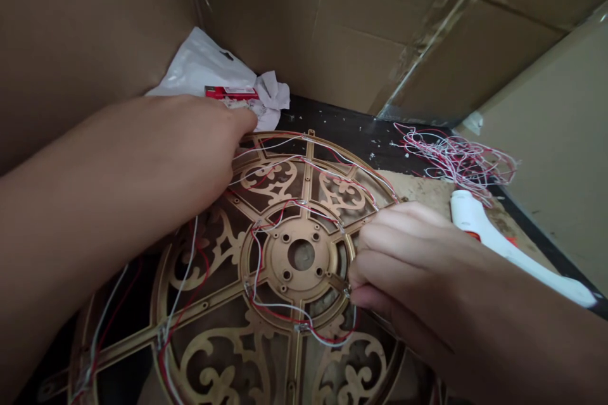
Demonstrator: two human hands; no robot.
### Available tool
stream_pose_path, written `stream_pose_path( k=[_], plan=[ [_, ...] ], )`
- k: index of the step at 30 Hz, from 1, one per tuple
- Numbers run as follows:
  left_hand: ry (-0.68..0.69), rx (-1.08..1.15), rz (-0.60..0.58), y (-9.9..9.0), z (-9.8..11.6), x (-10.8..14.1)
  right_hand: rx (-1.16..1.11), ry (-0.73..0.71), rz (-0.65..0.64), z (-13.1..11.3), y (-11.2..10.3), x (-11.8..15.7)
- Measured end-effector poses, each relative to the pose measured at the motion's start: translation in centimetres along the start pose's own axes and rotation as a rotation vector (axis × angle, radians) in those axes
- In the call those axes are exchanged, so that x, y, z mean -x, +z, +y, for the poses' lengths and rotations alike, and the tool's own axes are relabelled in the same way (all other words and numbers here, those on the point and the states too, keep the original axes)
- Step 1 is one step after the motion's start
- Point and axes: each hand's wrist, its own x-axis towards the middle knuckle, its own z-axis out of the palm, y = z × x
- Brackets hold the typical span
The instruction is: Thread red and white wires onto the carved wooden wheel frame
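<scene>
Currently I have both hands over the large round gold frame, which fills the lower middle of the view and runs past the bottom edge. My left hand comes in from the left side and bends down over the upper left of the round gold frame; its fingertips are mostly hidden, so I cannot tell whether it grips anything. My right hand, right of centre, is clenched, with thumb and forefinger brought together at the right edge of the hub ring, just beside a small clear clip; whether they pinch the wire there I cannot tell. Red and white wires run around the hub and along the outer rings, over scrolled openwork. At upper left I see a white plastic bag, with a red item and crumpled paper in front of it. A loose tangle of red and white wire lies at upper right, and just below it sits a white tool with a long handle, partly behind my right forearm. A tan board lies on the dark surface, which has white crumbs scattered on it. Taped cardboard stands behind everything.
</scene>
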Motion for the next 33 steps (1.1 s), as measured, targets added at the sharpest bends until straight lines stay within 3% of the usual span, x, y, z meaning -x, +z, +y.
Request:
stream_pose_path(
  k=[15, 19, 26, 33],
  plan=[
    [0.066, -0.014, 0.132, 1.4, -0.9, -0.1, 0.085, 0.024, 0.101, 0.0, -0.1, 0.1],
    [0.041, -0.02, 0.112, 1.0, -0.8, 0.0, 0.153, -0.005, 0.051, -0.4, -0.4, -0.3],
    [0.021, -0.027, 0.088, 0.6, -0.4, 0.0, 0.077, 0.033, 0.151, 0.4, 0.4, 0.5],
    [0.014, -0.048, 0.045, 0.3, 0.2, 0.1, -0.067, 0.172, 0.206, 0.9, 1.5, 1.0]
  ],
)
